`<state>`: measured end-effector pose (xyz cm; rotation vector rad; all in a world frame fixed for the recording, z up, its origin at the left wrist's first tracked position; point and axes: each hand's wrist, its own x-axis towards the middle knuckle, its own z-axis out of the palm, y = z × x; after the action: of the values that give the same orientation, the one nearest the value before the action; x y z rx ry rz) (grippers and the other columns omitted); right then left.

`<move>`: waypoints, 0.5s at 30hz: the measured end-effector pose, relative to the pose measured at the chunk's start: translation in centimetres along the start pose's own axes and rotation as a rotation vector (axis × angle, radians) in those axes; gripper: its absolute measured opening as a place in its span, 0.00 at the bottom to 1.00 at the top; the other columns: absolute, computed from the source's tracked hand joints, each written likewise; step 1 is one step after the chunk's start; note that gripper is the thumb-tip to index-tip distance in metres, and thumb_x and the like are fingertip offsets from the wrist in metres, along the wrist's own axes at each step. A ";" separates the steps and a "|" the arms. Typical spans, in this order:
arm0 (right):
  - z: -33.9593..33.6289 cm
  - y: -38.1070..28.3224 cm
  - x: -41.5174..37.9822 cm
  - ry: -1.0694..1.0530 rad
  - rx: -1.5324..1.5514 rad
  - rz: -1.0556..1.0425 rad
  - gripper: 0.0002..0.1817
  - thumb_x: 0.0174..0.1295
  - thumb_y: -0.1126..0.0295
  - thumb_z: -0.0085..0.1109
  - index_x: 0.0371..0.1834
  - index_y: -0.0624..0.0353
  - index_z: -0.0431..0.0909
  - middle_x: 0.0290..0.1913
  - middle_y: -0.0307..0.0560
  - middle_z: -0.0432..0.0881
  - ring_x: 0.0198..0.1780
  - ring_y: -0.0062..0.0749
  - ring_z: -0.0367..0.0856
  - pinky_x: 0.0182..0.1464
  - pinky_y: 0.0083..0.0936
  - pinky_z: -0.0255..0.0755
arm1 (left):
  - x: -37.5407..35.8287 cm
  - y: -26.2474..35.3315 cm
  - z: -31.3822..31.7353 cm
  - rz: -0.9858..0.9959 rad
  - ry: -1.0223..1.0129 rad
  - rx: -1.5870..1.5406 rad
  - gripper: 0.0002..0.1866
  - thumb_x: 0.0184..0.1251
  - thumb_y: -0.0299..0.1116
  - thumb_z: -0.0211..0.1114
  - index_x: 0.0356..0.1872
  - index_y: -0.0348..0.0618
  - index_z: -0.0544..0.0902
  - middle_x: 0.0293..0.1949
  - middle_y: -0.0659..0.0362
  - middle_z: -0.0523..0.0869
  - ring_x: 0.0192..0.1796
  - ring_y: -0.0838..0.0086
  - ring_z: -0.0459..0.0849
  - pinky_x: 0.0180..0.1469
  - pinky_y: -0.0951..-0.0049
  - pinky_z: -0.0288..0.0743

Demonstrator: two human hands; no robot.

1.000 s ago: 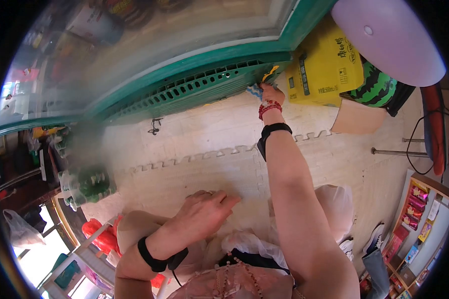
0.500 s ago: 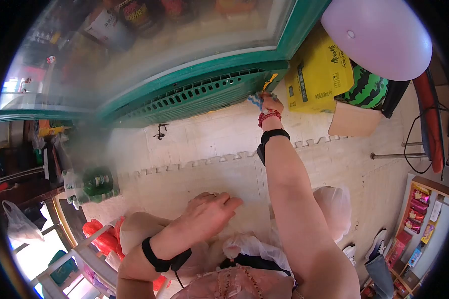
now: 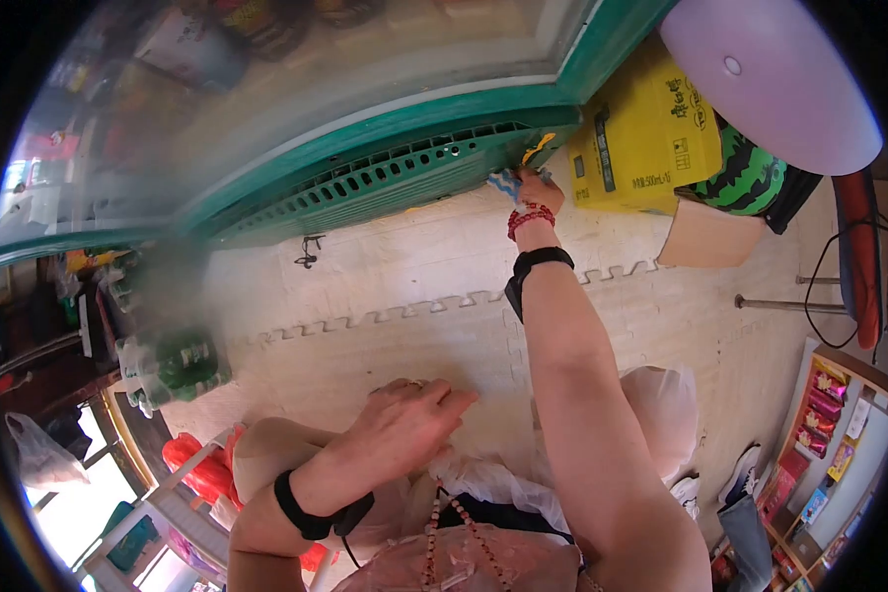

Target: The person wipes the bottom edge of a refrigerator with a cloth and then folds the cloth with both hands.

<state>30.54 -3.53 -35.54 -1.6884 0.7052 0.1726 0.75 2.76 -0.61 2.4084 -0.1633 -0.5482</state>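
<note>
My right hand (image 3: 539,191), with a red bead bracelet and a black wrist strap, reaches to the lower right of a green grille panel (image 3: 395,183) under a glass-fronted cabinet (image 3: 444,64). Its fingers are closed on a blue-and-white cloth (image 3: 504,185) that lies against the panel. A yellow strip (image 3: 538,148) shows just above the fingertips. Nearer to me, my left hand (image 3: 411,419) hangs near my knee, its fingers loosely bent and nothing visible in them. The left palm is hidden.
A yellow carton (image 3: 636,143) stands right of the cabinet, with a watermelon-patterned ball (image 3: 745,173) and a lilac balloon (image 3: 784,89). Green bottles (image 3: 185,363) sit at left on the interlocking floor mats (image 3: 385,345). A snack shelf (image 3: 829,434) is at lower right.
The view has shifted slightly. My right hand, with the cloth, has moved a little left along the green panel. My left hand has stayed nearly in place.
</note>
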 end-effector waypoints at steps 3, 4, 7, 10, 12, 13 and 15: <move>-1.1 -3.6 -2.7 -0.005 -0.235 0.015 0.25 0.39 0.54 0.64 0.36 0.62 0.81 0.35 0.55 0.82 0.40 0.44 0.80 0.44 0.28 0.72 | 0.3 -0.2 0.0 -0.008 -0.010 -0.041 0.16 0.51 0.29 0.61 0.44 0.45 0.75 0.29 0.56 0.76 0.33 0.62 0.79 0.36 0.66 0.74; -1.6 -4.8 -3.9 0.009 -0.263 0.010 0.24 0.39 0.54 0.64 0.35 0.62 0.81 0.35 0.55 0.82 0.41 0.44 0.80 0.44 0.28 0.72 | 0.3 -0.2 0.0 -0.006 -0.014 -0.043 0.16 0.51 0.29 0.61 0.44 0.45 0.75 0.29 0.56 0.76 0.33 0.62 0.79 0.36 0.66 0.74; -1.5 -6.1 -5.4 0.105 -0.402 -0.012 0.23 0.39 0.55 0.64 0.35 0.62 0.81 0.35 0.55 0.82 0.41 0.43 0.81 0.44 0.28 0.72 | 0.2 -0.2 0.6 -0.004 -0.026 0.004 0.16 0.51 0.29 0.61 0.44 0.45 0.75 0.29 0.56 0.76 0.32 0.62 0.79 0.36 0.66 0.74; -0.3 -1.6 -0.2 0.027 -0.271 0.008 0.23 0.40 0.56 0.64 0.35 0.63 0.80 0.35 0.55 0.82 0.41 0.42 0.81 0.44 0.28 0.72 | 0.4 -0.4 0.2 0.022 0.017 0.041 0.16 0.51 0.29 0.61 0.44 0.45 0.75 0.29 0.56 0.76 0.32 0.62 0.79 0.34 0.66 0.74; -0.2 -0.6 -0.6 -0.138 -0.069 0.064 0.22 0.41 0.57 0.64 0.36 0.63 0.80 0.35 0.55 0.82 0.41 0.41 0.81 0.44 0.28 0.72 | 0.1 0.1 0.1 0.003 -0.013 0.023 0.16 0.52 0.29 0.61 0.44 0.45 0.75 0.29 0.56 0.76 0.32 0.62 0.79 0.35 0.67 0.74; -1.4 -3.5 -3.4 -0.099 -0.246 0.024 0.21 0.42 0.58 0.63 0.36 0.63 0.80 0.35 0.54 0.82 0.40 0.40 0.81 0.44 0.28 0.72 | -0.1 0.2 0.1 -0.002 -0.014 0.015 0.16 0.52 0.29 0.61 0.44 0.45 0.75 0.29 0.56 0.76 0.32 0.62 0.79 0.35 0.67 0.74; -1.9 -5.2 -5.2 -0.058 -0.427 -0.028 0.20 0.43 0.60 0.63 0.36 0.63 0.80 0.36 0.54 0.82 0.40 0.39 0.81 0.44 0.28 0.72 | -0.1 -0.1 0.1 -0.022 0.018 -0.019 0.16 0.52 0.30 0.61 0.44 0.46 0.75 0.30 0.56 0.76 0.32 0.61 0.79 0.35 0.67 0.74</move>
<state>28.70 -3.05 -28.17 -2.0888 0.6296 0.3716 0.59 2.78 -0.68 2.3990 -0.1231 -0.5361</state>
